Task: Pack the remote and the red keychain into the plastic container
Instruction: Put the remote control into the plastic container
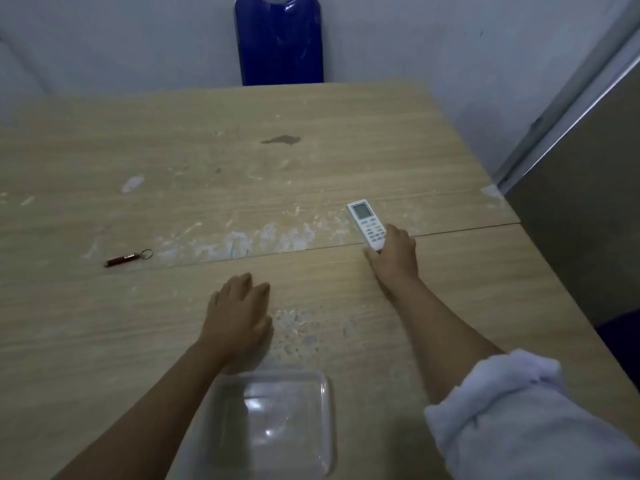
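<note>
Now, left to right, we note:

Keychain: we see the slim dark-red keychain with a metal ring (128,258) lying flat on the pale wood-grain tabletop (346,154), far to the left, well apart from both hands and from the container, its ring end pointing right.

Left hand: our left hand (239,318) rests palm down on the tabletop just beyond the container's far rim, holding nothing; its fingers (258,292) lie close together and nearly straight, pointing away from us.

Container: the clear rectangular plastic container (325,427) sits open at the near edge of the tabletop, between our two forearms; we see nothing inside it, only glare on its bottom.

Chair: a glossy blue chair back (278,39) stands against the far edge of the tabletop, before a pale wall.

Remote: the white remote control with a grey screen and rows of buttons (363,218) lies face up on the tabletop to the right, screen end away from us, tilted a little to the left, well apart from the container.

Right hand: our right hand (394,256) covers the remote's near end, its fingers (398,233) curled around that end; whether the remote is lifted off the tabletop we cannot tell.

Sleeve: a pale rolled-up sleeve (519,417) bunches on the right forearm.
</note>
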